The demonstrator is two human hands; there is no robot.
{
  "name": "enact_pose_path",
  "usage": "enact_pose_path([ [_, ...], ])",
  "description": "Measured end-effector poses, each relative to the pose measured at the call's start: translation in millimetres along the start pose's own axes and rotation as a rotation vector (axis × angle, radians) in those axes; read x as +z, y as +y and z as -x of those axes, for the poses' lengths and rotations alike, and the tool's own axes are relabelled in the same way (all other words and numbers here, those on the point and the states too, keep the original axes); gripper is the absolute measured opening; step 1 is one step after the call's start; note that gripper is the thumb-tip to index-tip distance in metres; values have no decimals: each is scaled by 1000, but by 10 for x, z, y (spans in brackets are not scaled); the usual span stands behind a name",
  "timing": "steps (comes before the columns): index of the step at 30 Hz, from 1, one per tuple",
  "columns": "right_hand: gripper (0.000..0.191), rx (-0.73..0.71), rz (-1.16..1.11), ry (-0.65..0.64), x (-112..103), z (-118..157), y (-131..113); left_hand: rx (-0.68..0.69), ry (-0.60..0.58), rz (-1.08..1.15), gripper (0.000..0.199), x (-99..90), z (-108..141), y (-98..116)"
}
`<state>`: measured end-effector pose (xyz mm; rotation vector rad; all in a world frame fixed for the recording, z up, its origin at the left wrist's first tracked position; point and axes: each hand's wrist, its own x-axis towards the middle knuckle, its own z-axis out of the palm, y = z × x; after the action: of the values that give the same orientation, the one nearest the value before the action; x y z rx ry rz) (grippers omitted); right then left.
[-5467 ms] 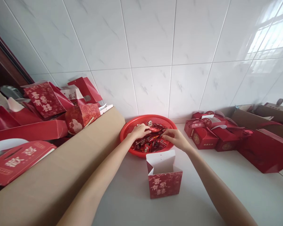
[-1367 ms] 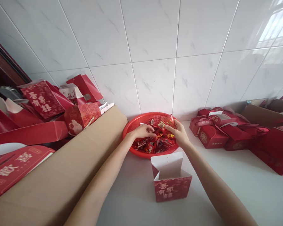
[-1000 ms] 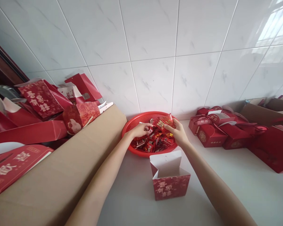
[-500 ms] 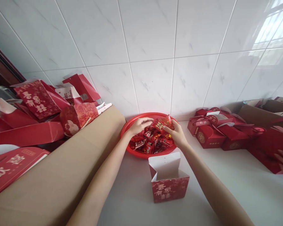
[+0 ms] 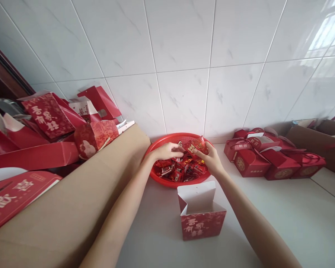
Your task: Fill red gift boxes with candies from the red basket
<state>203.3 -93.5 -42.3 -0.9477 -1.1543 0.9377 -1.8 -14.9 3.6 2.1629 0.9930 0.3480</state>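
A red plastic basket (image 5: 156,176) full of small red-wrapped candies (image 5: 176,175) stands against the wall. Over its right side, my right hand (image 5: 212,159) is closed on shiny red candy packets (image 5: 195,145) with gold print, pinched by thumb and fingers. My left hand (image 5: 167,152) is over the left part of the basket, its fingers bent in towards the thumb. Whatever is between those fingertips is too small to make out. In front of the basket, between my forearms, an upright red paper gift box (image 5: 203,225) has its top open and its white inside showing.
On the left, a large cardboard carton (image 5: 111,178) holds several red paper boxes (image 5: 51,115). Closed red gift boxes (image 5: 252,163) stand grouped on the white table (image 5: 293,216) at the right, with another carton (image 5: 309,141) behind them. A tiled wall (image 5: 181,100) bounds the back.
My left hand's fingers have bent inward, closer to the packets in my right hand. At the far right, another person's hand and the red box by it have left the view.
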Motion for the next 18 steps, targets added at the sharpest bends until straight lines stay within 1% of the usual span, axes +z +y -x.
enact_pose_path([
  [2,37,-9,11,8,0,2,4,-143,-132,-171,47,-68,33,-102],
  [4,35,-7,14,6,0,3,8,-242,-193,-289,53,-91,62,-185],
  [7,35,-9,21,5,1,6,6,-269,-247,-282,66,-53,80,-248],
  [10,35,-2,22,3,5,10,-8,-306,-246,-280,78,11,72,-240],
  [12,35,7,15,2,9,13,-20,-328,-226,-313,74,45,66,-218],
  [15,35,10,6,5,11,17,-30,-306,-207,-353,55,82,59,-194],
  [18,35,-2,7,5,10,19,-25,-295,-100,-403,40,119,43,-186],
])
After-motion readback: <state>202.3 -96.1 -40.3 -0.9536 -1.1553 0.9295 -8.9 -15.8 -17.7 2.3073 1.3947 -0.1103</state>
